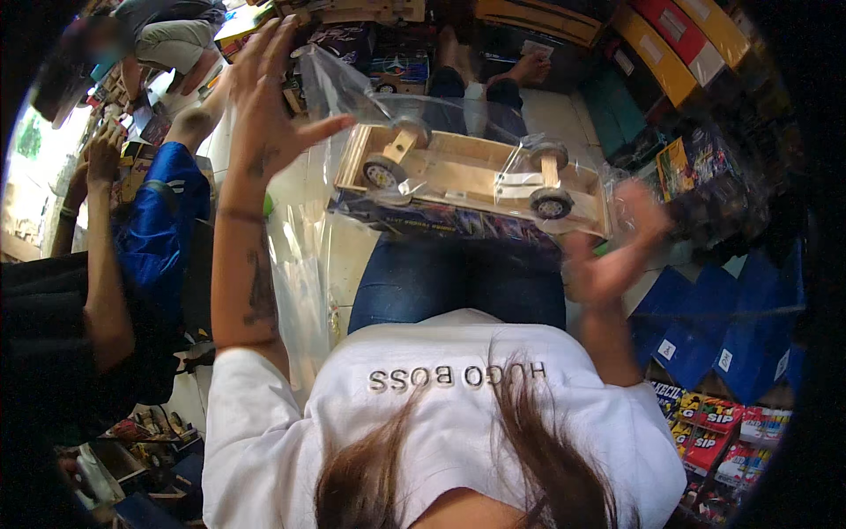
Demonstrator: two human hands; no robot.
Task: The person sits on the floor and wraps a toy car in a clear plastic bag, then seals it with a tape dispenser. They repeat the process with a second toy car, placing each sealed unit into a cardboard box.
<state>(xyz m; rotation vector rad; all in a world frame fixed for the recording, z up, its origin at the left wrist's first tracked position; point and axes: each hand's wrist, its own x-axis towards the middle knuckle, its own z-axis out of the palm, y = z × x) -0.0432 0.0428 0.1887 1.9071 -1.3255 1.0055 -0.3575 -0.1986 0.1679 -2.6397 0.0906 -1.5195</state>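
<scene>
A wooden toy truck (458, 167) inside a clear plastic bag (330, 84) sits over my thighs, its underside and black wheels facing up. A dark printed panel shows along its near side. My left hand (269, 119) is raised at the truck's left end, open, fingers stretched up and thumb pointing toward the bag; I cannot tell whether it touches the plastic. My right hand (617, 242) is at the truck's right end, blurred by motion, with thumb and fingers apart around the corner. Neither hand visibly grips the truck.
Another person's arm (101, 220) and blue-clad leg (167, 212) are close on my left. Clear plastic bags (304, 309) lie beside my left thigh. Blue panels (731, 309) and printed sheets (705, 432) are on the right. Yellow and red boxes (679, 35) stand at the far right.
</scene>
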